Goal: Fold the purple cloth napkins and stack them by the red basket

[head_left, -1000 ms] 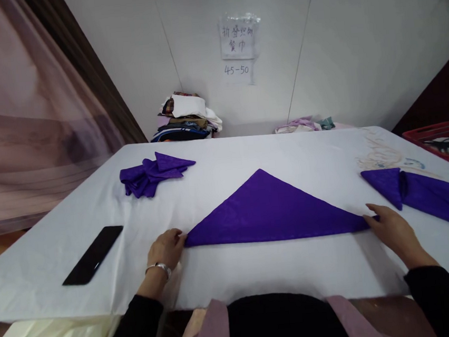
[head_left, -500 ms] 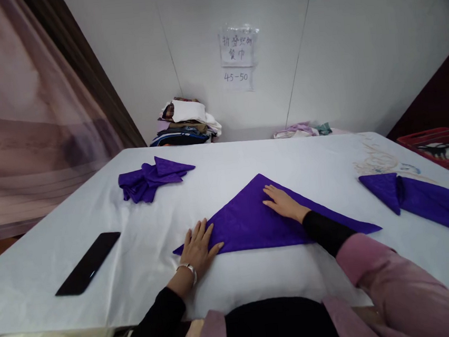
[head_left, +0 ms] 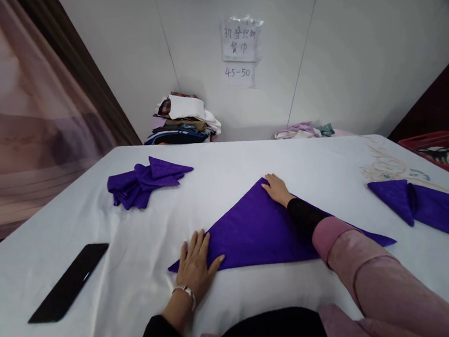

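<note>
A purple napkin (head_left: 254, 229) folded into a triangle lies flat on the white tablecloth (head_left: 224, 168) in front of me. My left hand (head_left: 196, 264) lies open and flat on its near left corner, fingers spread. My right hand (head_left: 276, 189) reaches across the cloth and rests at the triangle's far tip, fingers curled down onto the point; whether it pinches the cloth I cannot make out. A watch sits on my left wrist.
A heap of purple napkins (head_left: 144, 180) lies at the far left. Folded purple napkins (head_left: 430, 209) lie at the right. A black phone (head_left: 69, 283) lies near the left front edge. Stacked clothes (head_left: 184, 119) stand by the wall; a red basket (head_left: 441, 150) is far right.
My hands left the triangle's two base corners. The left one now lies flat on the left corner, and the right one moved forward up to the far tip.
</note>
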A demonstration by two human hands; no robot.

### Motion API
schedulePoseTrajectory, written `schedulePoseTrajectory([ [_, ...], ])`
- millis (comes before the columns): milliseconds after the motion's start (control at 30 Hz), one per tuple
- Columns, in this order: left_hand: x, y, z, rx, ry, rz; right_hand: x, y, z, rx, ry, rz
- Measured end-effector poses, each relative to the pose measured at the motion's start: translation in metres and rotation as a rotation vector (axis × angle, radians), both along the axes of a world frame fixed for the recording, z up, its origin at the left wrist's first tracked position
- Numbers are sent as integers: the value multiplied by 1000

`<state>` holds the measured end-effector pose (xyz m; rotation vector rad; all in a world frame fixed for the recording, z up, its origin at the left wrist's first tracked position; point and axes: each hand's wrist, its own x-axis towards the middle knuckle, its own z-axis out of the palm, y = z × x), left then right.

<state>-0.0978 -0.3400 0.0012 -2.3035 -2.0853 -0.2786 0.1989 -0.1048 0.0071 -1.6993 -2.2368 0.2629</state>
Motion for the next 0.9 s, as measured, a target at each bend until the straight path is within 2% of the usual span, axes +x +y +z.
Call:
schedulePoseTrajectory([
  [267, -2, -2, -3, 83, -22, -19, 0, 28, -7, 58, 138, -116],
  [600, -3, -2, -4, 120, -1, -35, 2, 33, -8, 93, 241, -124],
  [900, -2, -2, -2, 82, -11, -18, 0, 36, -7, 94, 234, -121],
])
